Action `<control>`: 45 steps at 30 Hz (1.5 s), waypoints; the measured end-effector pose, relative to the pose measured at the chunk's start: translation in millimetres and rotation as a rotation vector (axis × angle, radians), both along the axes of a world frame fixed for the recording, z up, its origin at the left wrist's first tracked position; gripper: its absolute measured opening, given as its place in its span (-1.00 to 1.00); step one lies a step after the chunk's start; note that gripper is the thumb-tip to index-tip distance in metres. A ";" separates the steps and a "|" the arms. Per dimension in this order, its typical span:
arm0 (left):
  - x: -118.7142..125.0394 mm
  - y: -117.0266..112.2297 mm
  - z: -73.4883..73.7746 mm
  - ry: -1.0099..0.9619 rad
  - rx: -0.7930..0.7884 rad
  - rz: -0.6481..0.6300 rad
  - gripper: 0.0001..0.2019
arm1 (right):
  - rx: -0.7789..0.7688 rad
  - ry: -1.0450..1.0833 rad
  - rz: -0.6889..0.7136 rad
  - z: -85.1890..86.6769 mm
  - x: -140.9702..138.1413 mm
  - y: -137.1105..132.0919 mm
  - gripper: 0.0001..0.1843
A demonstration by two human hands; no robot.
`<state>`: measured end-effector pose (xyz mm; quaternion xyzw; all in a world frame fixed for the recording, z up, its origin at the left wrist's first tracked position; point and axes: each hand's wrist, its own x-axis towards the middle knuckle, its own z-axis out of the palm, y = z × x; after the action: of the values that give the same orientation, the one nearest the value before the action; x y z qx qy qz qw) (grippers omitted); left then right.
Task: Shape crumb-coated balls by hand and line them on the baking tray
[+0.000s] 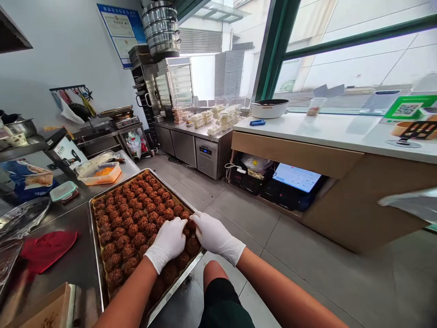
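On the left, the large rectangular steel tray (pixel 96 255) lies on the metal counter, almost fully packed with rows of round brown crumbed balls (pixel 136 214). The white-gloved left hand (pixel 168 241) rests curled over balls at the near right corner. The gloved right hand (pixel 213 234), fingers half closed, touches the same corner; only this spot seems unfinished.

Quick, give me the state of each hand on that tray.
Left hand: gloved, fingers curled over the brown balls, grip cannot be told.
Right hand: gloved, resting at the tray edge, grip cannot be told.
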<state>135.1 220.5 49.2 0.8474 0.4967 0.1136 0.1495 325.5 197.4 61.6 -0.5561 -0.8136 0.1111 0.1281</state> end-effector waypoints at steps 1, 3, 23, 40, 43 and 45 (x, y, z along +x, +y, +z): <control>2.7 -3.0 -0.9 -0.011 -0.002 0.006 -0.48 | -0.007 0.001 0.018 -2.2 -4.9 4.3 -0.70; 0.9 -7.7 2.0 -0.057 -0.002 0.024 -0.46 | -0.029 -0.002 0.037 -6.1 -11.9 12.0 -0.70; -197.1 -89.8 11.1 0.409 0.021 0.266 -0.50 | -0.022 0.032 0.078 -11.0 -25.2 23.4 -0.65; -185.4 -80.5 14.4 0.360 -0.050 0.378 -0.76 | 0.150 0.296 -0.027 6.8 -65.1 -31.5 -0.63; -198.2 -78.2 21.2 0.208 -0.079 0.397 -0.82 | 0.109 0.452 0.004 8.7 -78.0 -61.9 -0.65; -213.8 -78.2 29.7 0.056 -0.090 0.400 -0.83 | 0.051 0.572 -0.014 10.6 -84.6 -80.5 -0.66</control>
<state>-78.7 142.3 78.9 0.7270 0.6638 0.0949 0.1478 240.9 116.9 72.1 -0.5045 -0.7431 0.2420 0.3670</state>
